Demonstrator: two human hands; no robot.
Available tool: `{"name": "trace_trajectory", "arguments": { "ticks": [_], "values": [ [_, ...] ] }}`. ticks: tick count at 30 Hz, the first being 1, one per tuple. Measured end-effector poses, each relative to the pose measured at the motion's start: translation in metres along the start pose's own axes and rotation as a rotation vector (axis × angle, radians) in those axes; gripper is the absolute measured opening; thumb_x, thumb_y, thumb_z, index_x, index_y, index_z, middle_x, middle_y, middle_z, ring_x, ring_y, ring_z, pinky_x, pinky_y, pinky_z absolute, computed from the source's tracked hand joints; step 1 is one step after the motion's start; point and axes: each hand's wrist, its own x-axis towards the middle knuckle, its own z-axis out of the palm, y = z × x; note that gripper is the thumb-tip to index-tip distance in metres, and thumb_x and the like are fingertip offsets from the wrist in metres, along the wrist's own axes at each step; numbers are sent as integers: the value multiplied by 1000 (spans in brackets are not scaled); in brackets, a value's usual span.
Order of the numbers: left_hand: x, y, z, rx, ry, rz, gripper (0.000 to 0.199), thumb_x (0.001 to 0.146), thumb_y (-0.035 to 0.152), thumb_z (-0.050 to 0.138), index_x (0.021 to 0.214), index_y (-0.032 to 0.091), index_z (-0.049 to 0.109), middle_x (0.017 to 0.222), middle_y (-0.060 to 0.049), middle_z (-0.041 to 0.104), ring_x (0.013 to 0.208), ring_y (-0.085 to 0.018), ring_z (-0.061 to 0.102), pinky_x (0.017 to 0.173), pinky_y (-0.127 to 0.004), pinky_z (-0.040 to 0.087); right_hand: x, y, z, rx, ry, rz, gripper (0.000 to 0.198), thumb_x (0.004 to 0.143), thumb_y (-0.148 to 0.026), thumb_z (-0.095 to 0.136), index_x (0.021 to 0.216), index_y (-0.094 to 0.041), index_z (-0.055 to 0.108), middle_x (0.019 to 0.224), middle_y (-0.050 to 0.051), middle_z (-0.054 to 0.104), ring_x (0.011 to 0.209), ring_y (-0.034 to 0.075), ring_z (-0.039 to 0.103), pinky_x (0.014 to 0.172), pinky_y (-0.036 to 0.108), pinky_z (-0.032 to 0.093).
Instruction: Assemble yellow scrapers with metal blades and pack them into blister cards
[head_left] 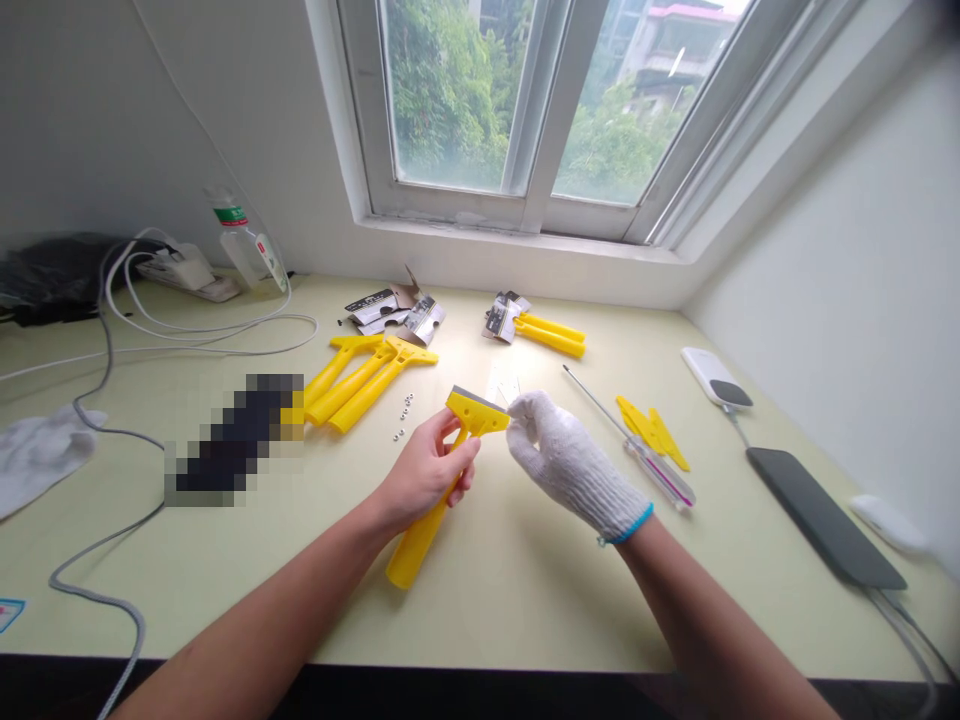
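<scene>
Left hand (431, 470) closes around yellow scraper (474, 412), blade (480, 399) present; gloved right hand (566, 450) curls at its corner, hold indeterminable; fasteners (403, 417) at nine o'clock, yellow plates (641, 426) at three, lie unfitted.

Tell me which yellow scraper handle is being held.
The yellow handle in the bare left hand, its head edged with a dark strip; the three handles grouped on the left and two handles farther right lie on the desk.

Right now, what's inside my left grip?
A yellow scraper. Its head, with a gray blade along the far edge, and its lower handle show outside your left grip. Your fingers cover part of the handle, so anything else tucked there can't be seen.
</scene>
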Motion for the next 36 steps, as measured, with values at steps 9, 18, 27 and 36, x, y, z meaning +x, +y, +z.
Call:
{"name": "trace_trajectory", "arguments": {
  "ticks": [9,18,27,36],
  "values": [
    [-8,-2,11,77,-6,-64,25,92,39,55,109,21,50,54,6,50,41,-8,44,39,-19,37,-4,-3,10,-197,75,-167,14,88,-13,48,99,-14,56,81,9,65,71,21,63,66,34,53],
    [-7,6,9,-118,-32,-85,27,89,36,60,109,20,51,74,2,55,49,-6,47,37,-17,36,-6,-1,15,50,133,-178,4,92,-15,52,94,-18,54,84,5,63,75,17,61,70,33,51],
    [-8,14,6,-216,-89,-119,41,87,35,63,123,20,51,62,7,47,43,-4,39,38,-15,34,-3,-2,14,521,136,272,18,83,-29,69,95,-21,59,98,3,63,91,17,61,84,33,51],
    [-9,12,10,-148,-68,-97,39,86,35,64,119,18,51,62,7,47,44,-6,43,36,-16,35,-8,2,21,1205,-128,536,29,85,-38,66,103,-17,58,91,4,63,70,12,57,62,27,49]
  ]
}}
